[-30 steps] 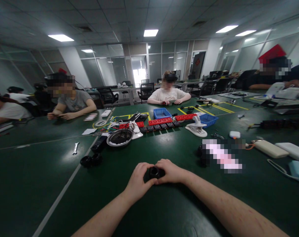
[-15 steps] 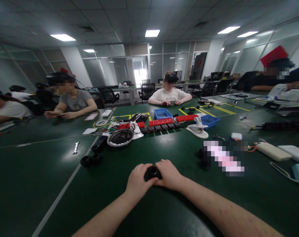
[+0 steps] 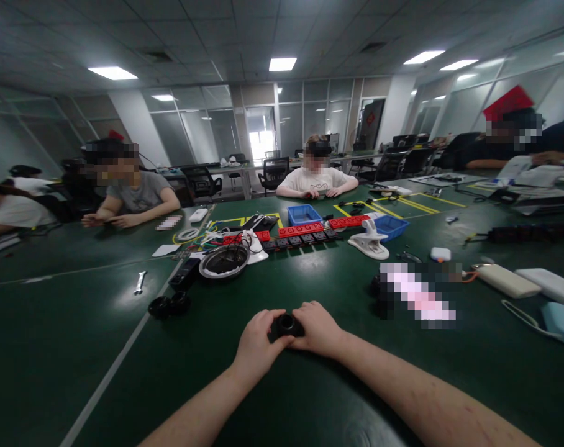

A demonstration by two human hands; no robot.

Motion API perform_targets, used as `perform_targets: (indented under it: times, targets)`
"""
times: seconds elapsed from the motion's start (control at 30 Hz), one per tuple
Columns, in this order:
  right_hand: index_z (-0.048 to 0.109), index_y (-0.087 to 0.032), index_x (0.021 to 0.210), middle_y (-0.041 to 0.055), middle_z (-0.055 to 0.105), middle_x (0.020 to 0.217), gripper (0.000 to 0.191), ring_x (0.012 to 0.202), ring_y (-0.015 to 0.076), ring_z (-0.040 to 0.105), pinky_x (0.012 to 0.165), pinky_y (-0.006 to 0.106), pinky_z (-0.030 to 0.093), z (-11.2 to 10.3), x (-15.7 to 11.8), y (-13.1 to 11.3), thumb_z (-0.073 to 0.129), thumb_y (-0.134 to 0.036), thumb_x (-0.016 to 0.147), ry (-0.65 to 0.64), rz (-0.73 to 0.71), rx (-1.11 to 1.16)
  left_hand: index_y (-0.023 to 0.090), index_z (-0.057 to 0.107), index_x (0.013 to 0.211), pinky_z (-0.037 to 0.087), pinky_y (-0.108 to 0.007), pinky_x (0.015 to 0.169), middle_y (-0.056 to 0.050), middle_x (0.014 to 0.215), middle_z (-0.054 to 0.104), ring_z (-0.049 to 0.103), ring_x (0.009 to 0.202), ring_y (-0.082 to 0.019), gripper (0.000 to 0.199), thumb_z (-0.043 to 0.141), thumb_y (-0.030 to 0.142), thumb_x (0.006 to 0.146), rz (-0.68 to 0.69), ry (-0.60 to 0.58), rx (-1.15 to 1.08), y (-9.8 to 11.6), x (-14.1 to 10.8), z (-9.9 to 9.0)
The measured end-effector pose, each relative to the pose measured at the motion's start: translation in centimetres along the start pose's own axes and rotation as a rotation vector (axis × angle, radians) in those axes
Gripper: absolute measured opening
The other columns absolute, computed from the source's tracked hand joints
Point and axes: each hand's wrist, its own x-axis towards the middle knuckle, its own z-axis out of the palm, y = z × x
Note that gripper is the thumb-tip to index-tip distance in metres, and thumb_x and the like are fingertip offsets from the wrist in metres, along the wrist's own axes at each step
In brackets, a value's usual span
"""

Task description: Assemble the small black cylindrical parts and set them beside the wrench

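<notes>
Left hand and right hand pinch a black part edgewise between their fingers. Open counter stretches left toward round black pieces.

An open-end spanner lies on the green worktop, left of a round metal dish with dark cables inside. One blue tray stands behind a red socket strip; another sits just behind a white clip stand. Across the worktop, a person in a printed white T-shirt sits near a black mesh chair.
</notes>
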Motion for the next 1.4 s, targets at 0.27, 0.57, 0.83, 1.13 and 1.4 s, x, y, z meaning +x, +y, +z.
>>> perform_targets:
  times: [0.27,0.57,0.83,1.13,1.4]
  targets:
    - [0.055,-0.016,0.097,0.0060,0.055,0.090,0.053,0.084,0.0208,0.048,0.074,0.033,0.037,-0.4,0.1,0.9,0.066,-0.051,0.059,-0.031,-0.090,0.180,0.023,0.051,0.106,0.044,-0.035,0.075,-0.004,0.095,0.055,0.051,0.085,-0.020,0.038,0.061,0.021,0.070,0.090,-0.039,-0.066,-0.4,0.3,0.0]
    - [0.057,-0.015,0.076,0.0005,0.055,0.071,0.037,0.066,0.0147,0.049,0.057,0.024,0.035,-0.1,0.5,1.7,0.067,-0.047,0.059,-0.088,-0.022,0.237,0.023,0.053,0.107,0.044,-0.034,0.074,-0.004,0.094,0.056,0.052,0.084,-0.020,0.039,0.062,0.023,0.069,0.066,-0.053,-0.056,-0.2,0.2,-0.1]
    - [0.055,-0.014,0.090,0.0078,0.056,0.086,0.051,0.080,0.0226,0.048,0.073,0.035,0.035,0.2,-0.1,-0.3,0.061,-0.056,0.061,0.065,-0.004,0.027,0.022,0.052,0.107,0.044,-0.036,0.077,-0.004,0.096,0.055,0.052,0.086,-0.021,0.038,0.060,0.021,0.070,0.053,-0.015,-0.062,-0.5,0.3,0.2]
    - [0.058,-0.014,0.083,-0.0019,0.052,0.075,0.026,0.069,0.0114,0.048,0.061,0.021,0.037,-0.7,0.8,3.2,0.068,-0.029,0.064,-0.212,-0.197,0.476,0.025,0.052,0.109,0.041,-0.034,0.084,-0.004,0.103,0.055,0.050,0.096,-0.020,0.040,0.060,0.019,0.071,0.126,-0.128,-0.171,-0.6,0.5,-0.3]
    - [0.054,-0.015,0.072,0.0024,0.056,0.070,0.041,0.067,0.0164,0.049,0.059,0.026,0.033,0.5,0.4,1.0,0.062,-0.054,0.061,0.011,-0.018,0.092,0.021,0.053,0.103,0.043,-0.032,0.070,-0.002,0.088,0.055,0.051,0.075,-0.018,0.036,0.062,0.022,0.068,0.031,-0.013,-0.051,-0.3,0.1,0.3]
